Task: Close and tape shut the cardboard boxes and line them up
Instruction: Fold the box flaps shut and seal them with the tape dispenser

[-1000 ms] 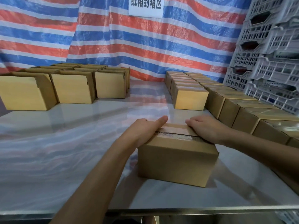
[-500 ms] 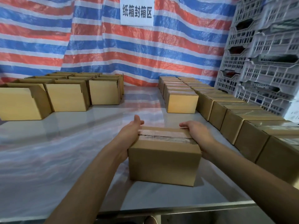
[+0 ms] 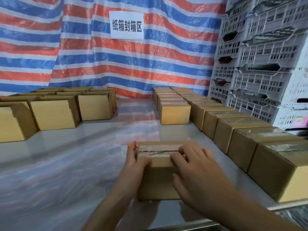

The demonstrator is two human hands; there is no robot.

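Observation:
A small cardboard box [image 3: 159,180] stands in the middle of the table, flaps closed, with a strip of clear tape [image 3: 158,150] along its top seam. My left hand [image 3: 136,162] holds its left end, fingers straight up the side and thumb over the top edge. My right hand [image 3: 193,165] grips the right part, fingers bent on the top and thumb on the front face. Taped boxes [image 3: 233,129] form a row along the right, and a shorter row ends at a front box [image 3: 174,114].
Open boxes with raised flaps [image 3: 53,114] stand in rows at the left. Grey plastic crates [image 3: 258,64] are stacked at the right behind the taped row. A striped tarp with a white sign [image 3: 126,25] hangs behind. The glossy table [image 3: 66,164] ends at a metal front edge [image 3: 191,225].
The box has turned squarer to me. My right hand moved from its right end up over the top and front; my left hand stayed on the left end. The view shifted left.

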